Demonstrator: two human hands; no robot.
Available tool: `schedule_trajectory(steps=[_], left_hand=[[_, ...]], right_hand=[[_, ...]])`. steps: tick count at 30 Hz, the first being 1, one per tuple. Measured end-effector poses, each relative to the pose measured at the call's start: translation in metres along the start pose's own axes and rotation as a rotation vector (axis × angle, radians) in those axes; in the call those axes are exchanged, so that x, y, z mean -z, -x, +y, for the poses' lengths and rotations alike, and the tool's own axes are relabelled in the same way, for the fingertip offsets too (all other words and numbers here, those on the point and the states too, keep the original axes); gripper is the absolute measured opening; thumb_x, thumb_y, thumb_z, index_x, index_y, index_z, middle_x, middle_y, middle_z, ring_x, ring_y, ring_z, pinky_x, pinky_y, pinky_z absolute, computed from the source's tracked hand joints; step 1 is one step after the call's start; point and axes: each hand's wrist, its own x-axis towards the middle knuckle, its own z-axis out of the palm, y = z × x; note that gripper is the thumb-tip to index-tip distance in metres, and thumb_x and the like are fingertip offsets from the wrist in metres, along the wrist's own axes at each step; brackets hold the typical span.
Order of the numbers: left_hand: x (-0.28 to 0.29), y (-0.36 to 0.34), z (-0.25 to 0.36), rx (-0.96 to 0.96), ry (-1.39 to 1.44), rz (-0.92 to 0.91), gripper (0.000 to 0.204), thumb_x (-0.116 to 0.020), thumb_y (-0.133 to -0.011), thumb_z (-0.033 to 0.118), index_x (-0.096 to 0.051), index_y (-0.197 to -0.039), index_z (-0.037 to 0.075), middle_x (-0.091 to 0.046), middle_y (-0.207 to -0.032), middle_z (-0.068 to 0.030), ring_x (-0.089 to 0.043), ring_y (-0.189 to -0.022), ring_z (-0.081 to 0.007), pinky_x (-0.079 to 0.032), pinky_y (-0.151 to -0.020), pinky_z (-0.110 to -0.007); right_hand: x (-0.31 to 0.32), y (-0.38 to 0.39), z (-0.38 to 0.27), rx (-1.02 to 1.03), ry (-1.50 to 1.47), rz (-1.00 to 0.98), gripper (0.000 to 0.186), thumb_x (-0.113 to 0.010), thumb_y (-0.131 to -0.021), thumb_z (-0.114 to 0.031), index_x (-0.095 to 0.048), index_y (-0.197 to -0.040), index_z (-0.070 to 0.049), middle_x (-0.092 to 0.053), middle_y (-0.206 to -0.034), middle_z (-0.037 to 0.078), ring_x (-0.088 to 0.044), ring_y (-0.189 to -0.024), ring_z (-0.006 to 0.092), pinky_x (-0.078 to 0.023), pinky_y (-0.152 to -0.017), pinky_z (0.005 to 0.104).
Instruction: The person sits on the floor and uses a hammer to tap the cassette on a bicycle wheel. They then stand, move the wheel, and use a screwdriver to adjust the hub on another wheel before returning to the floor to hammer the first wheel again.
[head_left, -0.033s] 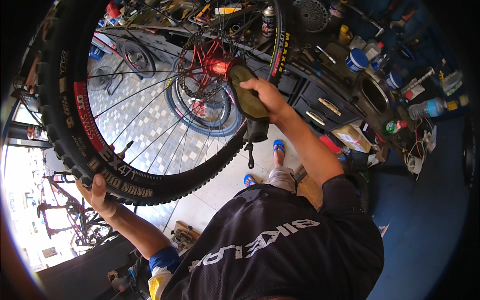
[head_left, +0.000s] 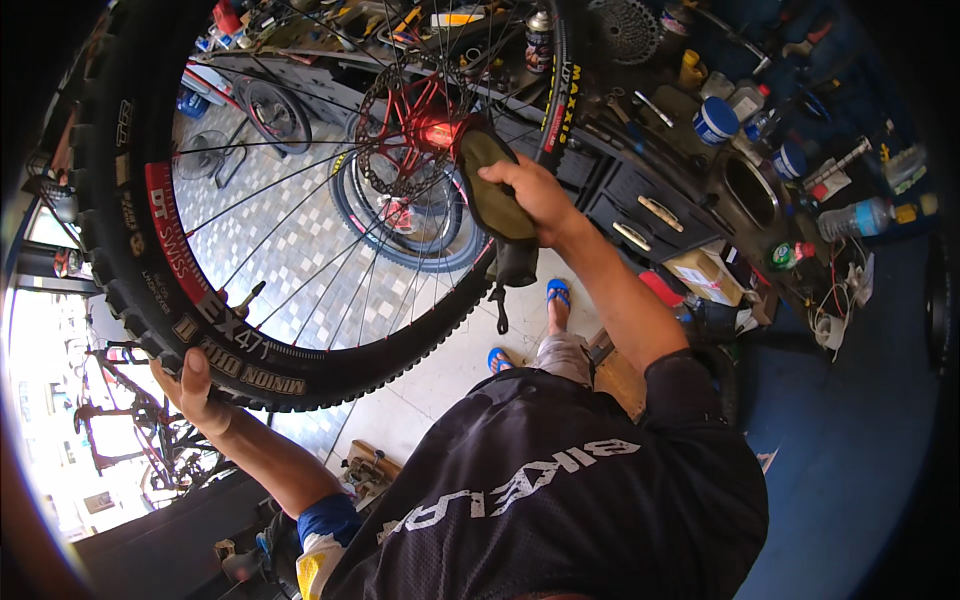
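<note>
A large bicycle wheel (head_left: 240, 345) with a black knobbly tyre, a red rim patch and a brake disc fills the upper left of the head view. My left hand (head_left: 192, 392) grips the tyre at its lower edge, thumb on the sidewall and fingers behind. Near the red hub (head_left: 440, 132), my right hand (head_left: 540, 200) is closed on an olive-green cloth pouch (head_left: 497, 205), thumb lying on top. The pouch touches or overlaps the hub's end; a cord hangs below it. My right fingers are mostly hidden behind the pouch.
A cluttered workbench (head_left: 680, 150) runs along the back and right, with bottles, blue-lidded tubs (head_left: 715, 120), a spray can (head_left: 538, 42) and a cassette (head_left: 622, 30). Another wheel (head_left: 455, 255) shows through the spokes. A cardboard box (head_left: 703, 277) stands below the bench. Bicycles (head_left: 150, 430) stand at left.
</note>
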Motion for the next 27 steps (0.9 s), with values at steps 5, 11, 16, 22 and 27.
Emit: schedule_trajectory(steps=[5, 11, 16, 22, 27], left_hand=[[0.007, 0.002, 0.005, 0.031, 0.002, -0.023, 0.082, -0.072, -0.087, 0.031, -0.04, -0.147, -0.015, -0.064, -0.121, -0.0368, -0.074, -0.097, -0.0425, -0.064, -0.085, -0.049], [0.008, 0.003, 0.004, 0.02, 0.022, -0.033, 0.078, -0.069, -0.088, 0.027, -0.04, -0.148, -0.014, -0.065, -0.121, -0.0354, -0.074, -0.099, -0.0417, -0.063, -0.09, -0.05], [-0.012, -0.004, 0.0, -0.022, 0.02, 0.01, 0.074, -0.071, -0.087, 0.027, -0.046, -0.143, -0.014, -0.067, -0.117, -0.0324, -0.075, -0.095, -0.0386, -0.064, -0.087, -0.049], [-0.018, 0.002, 0.01, 0.01, 0.002, 0.071, 0.071, -0.073, -0.085, 0.028, -0.051, -0.138, -0.014, -0.07, -0.111, -0.0289, -0.075, -0.091, -0.0361, -0.065, -0.084, -0.046], [-0.021, 0.005, 0.014, 0.047, -0.011, 0.036, 0.071, -0.072, -0.086, 0.031, -0.051, -0.137, -0.014, -0.069, -0.112, -0.0282, -0.075, -0.09, -0.0355, -0.065, -0.082, -0.045]], right_hand=[[0.018, -0.017, 0.001, 0.546, 0.776, -0.028, 0.044, -0.061, -0.093, -0.014, -0.064, -0.136, -0.007, -0.074, -0.106, 0.01, -0.072, -0.09, 0.0217, -0.057, -0.084, 0.0328], [0.026, -0.015, -0.042, 0.895, 1.889, 0.12, 0.052, -0.073, -0.084, -0.014, -0.069, -0.132, -0.032, -0.062, -0.095, 0.007, -0.07, -0.079, 0.023, -0.06, -0.071, 0.0357], [0.036, -0.02, -0.088, 1.658, 2.228, 0.106, 0.034, -0.065, -0.091, -0.025, -0.072, -0.12, -0.042, -0.056, -0.093, -0.001, -0.06, -0.069, 0.0153, -0.047, -0.054, 0.0256], [0.04, 0.01, -0.074, 1.317, 1.877, 0.2, 0.041, -0.066, -0.092, -0.014, -0.07, -0.132, -0.026, -0.06, -0.092, 0.004, -0.065, -0.079, 0.0217, -0.055, -0.068, 0.0347], [0.047, 0.04, -0.02, 0.745, 0.69, 0.276, 0.04, -0.059, -0.103, -0.015, -0.059, -0.14, -0.001, -0.071, -0.109, 0.007, -0.069, -0.09, 0.0177, -0.055, -0.083, 0.0302]])
